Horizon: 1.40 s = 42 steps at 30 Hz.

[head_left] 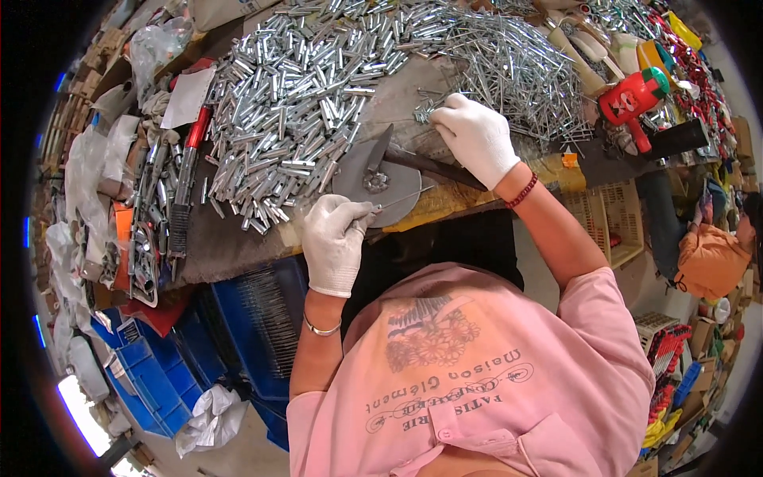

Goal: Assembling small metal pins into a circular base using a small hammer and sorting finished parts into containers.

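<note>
My left hand, in a white glove, pinches one end of a thin metal rod over the near edge of a round grey metal plate. My right hand, also gloved, has its fingers drawn together at a few small silvery metal pieces; its fingertips are partly hidden, so I cannot make out what they hold. A hammer lies between the hands, its dark head on the plate beside a small metal lump. The handle passes under my right wrist.
Short silvery tubes form a big heap at the left. Thin metal rods are piled at the right, near a red and green tool. Hand tools lie at the left edge. Blue bins stand below; another person is far right.
</note>
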Tool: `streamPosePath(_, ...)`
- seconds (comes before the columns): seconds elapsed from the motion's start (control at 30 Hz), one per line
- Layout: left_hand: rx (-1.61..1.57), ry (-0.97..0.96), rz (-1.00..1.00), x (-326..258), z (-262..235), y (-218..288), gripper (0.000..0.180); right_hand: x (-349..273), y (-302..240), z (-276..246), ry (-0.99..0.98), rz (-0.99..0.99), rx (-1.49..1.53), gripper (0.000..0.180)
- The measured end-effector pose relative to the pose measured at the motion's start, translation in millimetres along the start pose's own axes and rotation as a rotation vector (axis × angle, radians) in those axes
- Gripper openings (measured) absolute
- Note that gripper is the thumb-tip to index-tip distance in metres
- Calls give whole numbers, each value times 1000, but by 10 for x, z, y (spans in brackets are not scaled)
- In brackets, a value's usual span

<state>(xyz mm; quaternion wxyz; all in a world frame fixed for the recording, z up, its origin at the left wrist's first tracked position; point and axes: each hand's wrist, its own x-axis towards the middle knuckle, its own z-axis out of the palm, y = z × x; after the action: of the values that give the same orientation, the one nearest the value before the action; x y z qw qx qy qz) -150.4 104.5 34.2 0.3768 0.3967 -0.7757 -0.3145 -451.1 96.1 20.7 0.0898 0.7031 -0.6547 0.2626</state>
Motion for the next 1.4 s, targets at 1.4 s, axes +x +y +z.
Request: streamPosePath(1.4,11,26,25,-37,61,-161,17,14,-984,-366,-418,-332,250,19)
